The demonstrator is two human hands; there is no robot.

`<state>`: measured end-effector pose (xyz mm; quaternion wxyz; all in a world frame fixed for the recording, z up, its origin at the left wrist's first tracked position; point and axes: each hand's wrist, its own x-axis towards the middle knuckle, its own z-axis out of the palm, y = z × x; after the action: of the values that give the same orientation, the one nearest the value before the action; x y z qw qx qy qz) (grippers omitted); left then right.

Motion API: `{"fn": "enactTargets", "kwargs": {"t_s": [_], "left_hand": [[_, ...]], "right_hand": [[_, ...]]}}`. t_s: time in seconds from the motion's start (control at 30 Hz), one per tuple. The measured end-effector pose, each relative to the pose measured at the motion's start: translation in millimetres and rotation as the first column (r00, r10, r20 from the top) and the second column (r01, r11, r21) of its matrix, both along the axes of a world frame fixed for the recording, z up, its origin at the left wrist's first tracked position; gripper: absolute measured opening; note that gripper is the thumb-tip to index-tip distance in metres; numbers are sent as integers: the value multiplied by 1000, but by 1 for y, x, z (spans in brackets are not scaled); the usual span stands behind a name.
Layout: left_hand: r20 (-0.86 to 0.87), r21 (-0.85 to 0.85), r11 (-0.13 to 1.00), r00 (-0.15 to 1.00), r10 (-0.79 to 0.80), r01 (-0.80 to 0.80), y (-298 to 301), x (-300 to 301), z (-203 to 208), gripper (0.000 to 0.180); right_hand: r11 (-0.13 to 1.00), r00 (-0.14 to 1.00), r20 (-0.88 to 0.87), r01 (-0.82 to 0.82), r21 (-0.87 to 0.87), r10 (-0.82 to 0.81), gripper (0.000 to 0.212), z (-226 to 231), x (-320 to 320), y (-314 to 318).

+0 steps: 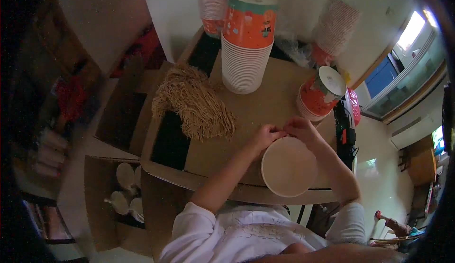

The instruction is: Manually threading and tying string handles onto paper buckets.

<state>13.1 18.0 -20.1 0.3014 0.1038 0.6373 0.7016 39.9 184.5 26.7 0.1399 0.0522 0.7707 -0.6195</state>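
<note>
A round paper bucket [289, 168] is tilted with its pale open mouth toward me at the table's front edge. At its far rim, my left hand [269, 136] is closed, thumb and fingers pinched together. My right hand [302, 129] meets it there, its fingers also closed at the rim. Whether a small thing sits between the fingertips is hidden. A bundle of tan cords [194, 101] lies left of my hands. Beyond them stands a tall stack of white-rimmed paper buckets [245, 66], topped by an upside-down orange and green one [249, 23].
A shorter orange bucket stack [316, 97] stands right of my hands. Plastic-wrapped stacks [336, 26] lean by the back wall. Cardboard [253, 116] covers part of the dark green tabletop. An open carton [102, 201] with several pale buckets sits on the floor at left.
</note>
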Motion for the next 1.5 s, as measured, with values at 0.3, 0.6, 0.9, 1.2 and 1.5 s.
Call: {"fn": "enactTargets", "kwargs": {"t_s": [0.3,0.6,0.9,1.2,1.5], "left_hand": [[-21,-36,998,999,-49,49,-2,-4,6,24],[-225,-240,970,974,-11,-45,-10,3,9,21],[-228,-110,993,971,-70,46,-11,-3,15,19],[-170,-50,998,985,-43,35,-15,-3,-1,15],[-165,-82,997,986,-2,-12,-20,4,12,17]], "right_hand": [[1000,1000,-31,-4,3,4,9,-2,-6,1],[958,996,23,88,-272,-85,17,4,-25,10],[828,863,-152,-392,401,482,17,35,-38,10],[720,797,-155,-421,551,584,9,20,-46,8],[735,813,174,-579,354,556,8,29,-48,6]]}}
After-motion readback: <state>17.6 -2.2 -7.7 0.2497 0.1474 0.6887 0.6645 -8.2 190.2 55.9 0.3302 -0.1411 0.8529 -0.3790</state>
